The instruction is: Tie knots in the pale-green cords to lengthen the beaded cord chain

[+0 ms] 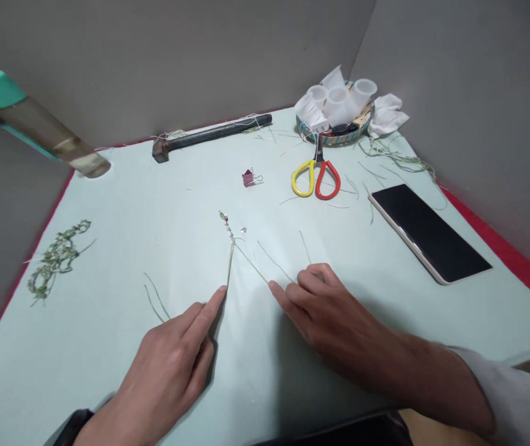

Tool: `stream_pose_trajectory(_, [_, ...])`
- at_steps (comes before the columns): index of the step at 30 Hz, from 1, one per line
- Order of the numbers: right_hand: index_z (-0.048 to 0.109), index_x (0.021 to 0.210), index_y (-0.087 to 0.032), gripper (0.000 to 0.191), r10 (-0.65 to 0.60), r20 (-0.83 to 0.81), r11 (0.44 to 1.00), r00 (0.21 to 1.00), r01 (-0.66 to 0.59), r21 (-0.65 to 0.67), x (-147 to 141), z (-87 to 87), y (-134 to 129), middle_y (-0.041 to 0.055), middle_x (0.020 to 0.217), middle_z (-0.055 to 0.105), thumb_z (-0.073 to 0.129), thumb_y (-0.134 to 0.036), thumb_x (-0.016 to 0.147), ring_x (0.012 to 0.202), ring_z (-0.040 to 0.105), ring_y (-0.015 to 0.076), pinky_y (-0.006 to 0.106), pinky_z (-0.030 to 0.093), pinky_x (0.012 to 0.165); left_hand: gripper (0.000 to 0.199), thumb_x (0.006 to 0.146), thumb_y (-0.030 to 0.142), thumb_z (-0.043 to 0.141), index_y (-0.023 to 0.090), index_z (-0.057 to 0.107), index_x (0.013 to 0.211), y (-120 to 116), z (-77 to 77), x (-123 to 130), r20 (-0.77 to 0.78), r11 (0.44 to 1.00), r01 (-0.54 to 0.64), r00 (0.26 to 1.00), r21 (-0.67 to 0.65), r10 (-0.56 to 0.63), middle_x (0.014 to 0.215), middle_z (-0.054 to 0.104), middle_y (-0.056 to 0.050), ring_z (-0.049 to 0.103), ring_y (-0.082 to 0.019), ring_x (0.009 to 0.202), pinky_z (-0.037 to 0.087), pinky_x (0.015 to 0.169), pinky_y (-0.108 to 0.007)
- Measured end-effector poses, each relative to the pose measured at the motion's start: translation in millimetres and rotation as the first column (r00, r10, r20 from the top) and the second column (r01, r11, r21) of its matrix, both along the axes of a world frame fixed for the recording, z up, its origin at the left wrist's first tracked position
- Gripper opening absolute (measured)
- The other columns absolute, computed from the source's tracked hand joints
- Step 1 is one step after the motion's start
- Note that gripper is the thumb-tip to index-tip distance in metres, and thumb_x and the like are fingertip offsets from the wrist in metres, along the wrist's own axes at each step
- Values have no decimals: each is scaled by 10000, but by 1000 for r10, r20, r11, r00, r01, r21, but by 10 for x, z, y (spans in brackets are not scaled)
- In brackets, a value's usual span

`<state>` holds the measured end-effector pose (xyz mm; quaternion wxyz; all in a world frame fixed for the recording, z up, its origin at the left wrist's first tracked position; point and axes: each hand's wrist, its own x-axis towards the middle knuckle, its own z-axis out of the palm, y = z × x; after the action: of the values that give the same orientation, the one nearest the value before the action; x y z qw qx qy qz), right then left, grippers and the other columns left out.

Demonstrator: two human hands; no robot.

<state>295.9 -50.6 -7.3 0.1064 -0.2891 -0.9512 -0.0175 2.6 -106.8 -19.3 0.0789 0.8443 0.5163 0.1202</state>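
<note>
Toward the near edge of the desk (255, 390), my left hand (176, 347) and right hand (334, 313) grip green cords (230, 265), seemingly spread to keep the beaded strand (228, 228) taut.

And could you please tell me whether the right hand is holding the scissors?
No, the scissors lie beyond the right hand, with pale tabletop showing between them.

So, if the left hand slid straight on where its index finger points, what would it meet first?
The left hand has its fingertip at one green cord strand; beyond that, the first thing would probably be the other strand, running to the right hand, though the finger's height is unclear.
</note>
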Motion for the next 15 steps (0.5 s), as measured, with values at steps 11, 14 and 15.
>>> stream_pose_trajectory(11, [715, 1172, -139, 434, 9, 9, 999, 1000, -9, -32, 104, 19, 135, 36, 858, 633, 603, 43, 793, 792, 469, 234, 402, 347, 796, 600, 1128, 159, 373, 310, 424, 1707, -11, 43, -59, -41, 1000, -29, 999, 12, 29, 868, 660, 30, 657, -165, 550, 504, 514, -286])
stream_pose_trajectory(14, [679, 1269, -123, 525, -24, -9, 999, 1000, 24, -29, 176, 98, 241, 40, 874, 612, 563, 58, 790, 811, 454, 243, 408, 336, 834, 532, 1135, 185, 391, 300, 529, 1636, 11, 121, -89, -42, 999, -44, 998, -23, 43, 851, 679, 27, 679, -160, 539, 510, 493, -273])
stream_pose_trajectory(15, [679, 1240, -131, 526, -35, -6, 999, 999, 35, -37, 210, 123, 275, 41, 876, 605, 551, 71, 772, 810, 447, 242, 409, 332, 841, 514, 1134, 198, 406, 311, 571, 1607, 15, 160, -112, -34, 997, -63, 998, -43, 61, 850, 699, 22, 685, -160, 538, 514, 491, -270])
